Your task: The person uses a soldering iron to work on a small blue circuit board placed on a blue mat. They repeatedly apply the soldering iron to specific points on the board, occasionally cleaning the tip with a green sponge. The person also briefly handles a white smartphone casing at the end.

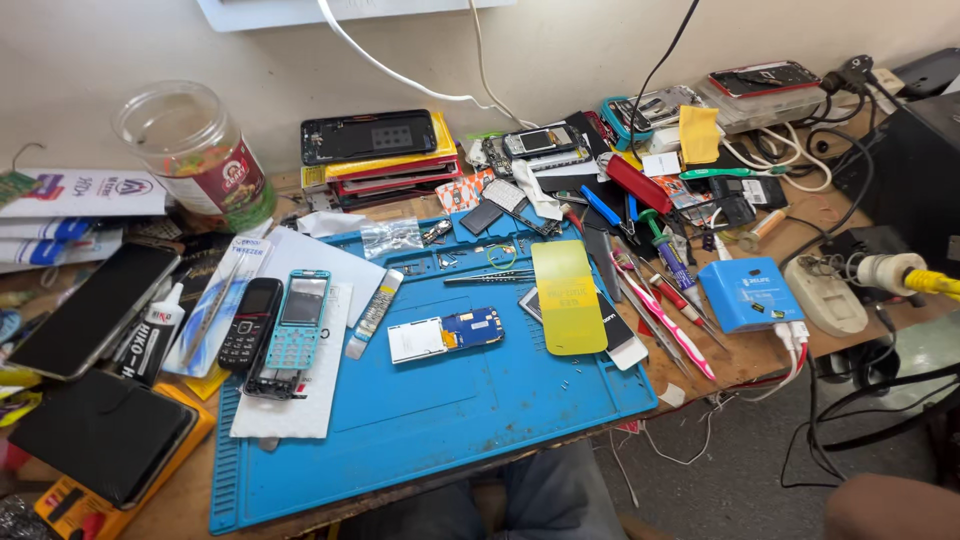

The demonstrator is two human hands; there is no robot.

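Blue repair mat [440, 420] covers the workbench front edge w/ a bare circuit board + screen [445, 334] at mat centre (laid flat, parts exposed), disassembled keypad phone [296, 322] near its left edge. Neither hand in view, so grip unknown.

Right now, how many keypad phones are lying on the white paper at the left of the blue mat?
2: a black keypad phone and, touching its right side, a teal phone frame. More may be hidden in the clutter.

No hand in view, lap [560, 495] low centre
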